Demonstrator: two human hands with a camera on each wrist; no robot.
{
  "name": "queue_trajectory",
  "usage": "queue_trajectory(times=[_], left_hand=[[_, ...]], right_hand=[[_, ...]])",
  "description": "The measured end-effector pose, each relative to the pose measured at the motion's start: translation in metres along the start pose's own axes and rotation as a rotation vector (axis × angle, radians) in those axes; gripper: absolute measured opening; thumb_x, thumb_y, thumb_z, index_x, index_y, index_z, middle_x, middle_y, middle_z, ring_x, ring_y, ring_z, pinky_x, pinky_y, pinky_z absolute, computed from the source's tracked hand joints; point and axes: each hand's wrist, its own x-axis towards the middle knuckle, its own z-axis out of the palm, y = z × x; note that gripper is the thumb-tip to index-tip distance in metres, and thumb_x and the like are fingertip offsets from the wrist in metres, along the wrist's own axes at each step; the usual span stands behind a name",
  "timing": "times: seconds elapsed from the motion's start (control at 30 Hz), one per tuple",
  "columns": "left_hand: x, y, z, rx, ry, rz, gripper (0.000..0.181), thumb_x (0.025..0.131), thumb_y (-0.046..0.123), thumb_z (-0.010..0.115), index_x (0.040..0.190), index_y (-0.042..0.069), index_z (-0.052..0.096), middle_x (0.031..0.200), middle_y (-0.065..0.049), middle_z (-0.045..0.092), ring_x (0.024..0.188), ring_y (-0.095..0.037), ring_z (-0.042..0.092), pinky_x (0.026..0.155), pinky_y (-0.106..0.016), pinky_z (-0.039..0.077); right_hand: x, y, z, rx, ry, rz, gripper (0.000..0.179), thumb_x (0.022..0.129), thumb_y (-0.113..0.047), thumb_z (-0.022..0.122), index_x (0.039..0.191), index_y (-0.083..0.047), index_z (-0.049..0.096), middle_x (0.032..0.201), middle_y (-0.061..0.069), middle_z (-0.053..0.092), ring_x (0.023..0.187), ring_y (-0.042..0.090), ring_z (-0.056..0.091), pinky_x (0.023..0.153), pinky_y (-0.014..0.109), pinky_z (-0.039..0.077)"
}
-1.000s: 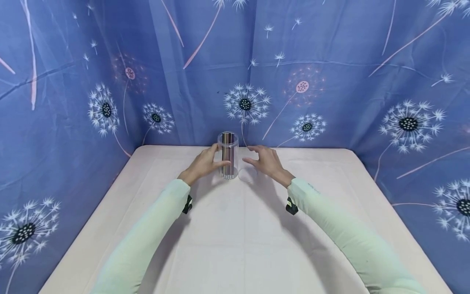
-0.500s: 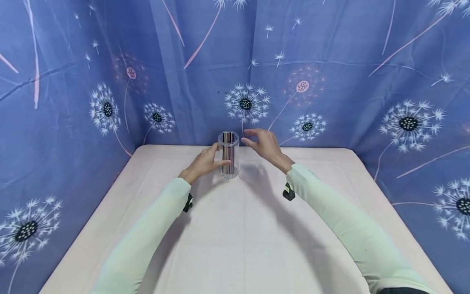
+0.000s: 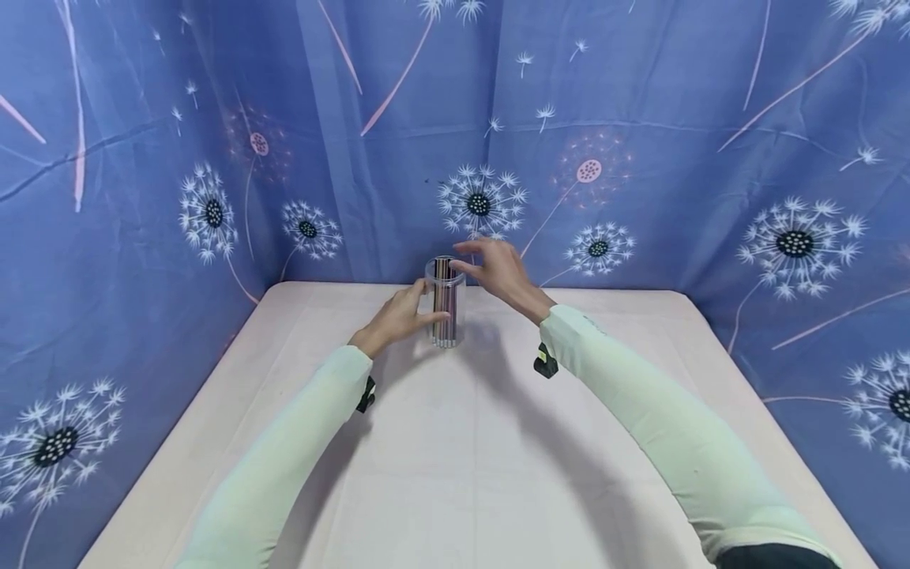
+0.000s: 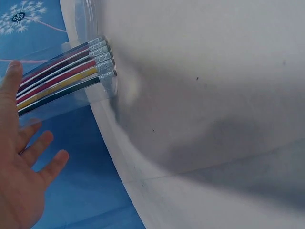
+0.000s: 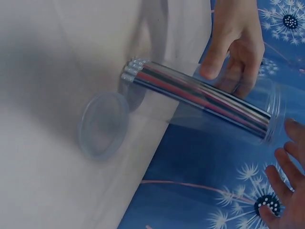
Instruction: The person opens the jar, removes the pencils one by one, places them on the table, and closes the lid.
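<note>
A clear plastic jar (image 3: 460,304) stands upright near the table's far edge, with several pencils (image 5: 205,98) inside, their metal-banded ends at the bottom. My left hand (image 3: 398,318) holds the jar from the left, thumb across its front and the fingers behind it. My right hand (image 3: 503,271) hovers at the jar's rim (image 5: 274,114), thumb and fingers spread apart and holding nothing. Beside the jar's base a round clear lid (image 5: 103,126) lies on the table; in the head view it sits under the right hand, faint against the cloth.
A pale cloth covers the table (image 3: 426,474). Behind its far edge hangs a blue curtain (image 3: 398,197) with dandelion prints, which also runs along both sides.
My right hand has risen from beside the lid and shifted left to the jar's rim. The left hand keeps its hold on the jar, which stays in place.
</note>
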Motion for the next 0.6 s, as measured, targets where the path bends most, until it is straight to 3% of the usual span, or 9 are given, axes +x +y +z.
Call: queue_trajectory(times=[0.23, 0.4, 0.6], left_hand=[[0.0, -0.001, 0.0, 0.003, 0.002, 0.007, 0.076, 0.093, 0.048, 0.077, 0.145, 0.004, 0.043, 0.139, -0.025, 0.06, 0.128, -0.045, 0.059, 0.107, -0.054, 0.051], [0.0, -0.001, 0.001, 0.008, -0.007, -0.003, 0.078, 0.093, 0.046, 0.077, 0.149, 0.005, 0.04, 0.14, -0.023, 0.059, 0.129, -0.044, 0.058, 0.108, -0.054, 0.051], [0.0, -0.001, 0.0, 0.03, -0.005, -0.008, 0.068, 0.094, 0.045, 0.076, 0.141, 0.006, 0.045, 0.135, -0.022, 0.062, 0.125, -0.043, 0.061, 0.104, -0.051, 0.054]], right_hand=[[0.009, -0.01, 0.009, 0.003, -0.031, -0.011, 0.035, 0.094, -0.029, 0.079, 0.124, -0.011, 0.076, 0.12, 0.009, 0.074, 0.103, 0.029, 0.068, 0.088, 0.04, 0.056], [0.012, -0.013, 0.016, -0.026, -0.048, -0.008, 0.032, 0.095, -0.029, 0.078, 0.123, -0.014, 0.077, 0.119, 0.008, 0.075, 0.106, 0.028, 0.067, 0.093, 0.041, 0.055], [0.014, -0.015, 0.023, -0.048, -0.038, -0.031, 0.03, 0.097, -0.027, 0.077, 0.123, -0.013, 0.077, 0.12, 0.009, 0.075, 0.108, 0.03, 0.068, 0.092, 0.043, 0.055]])
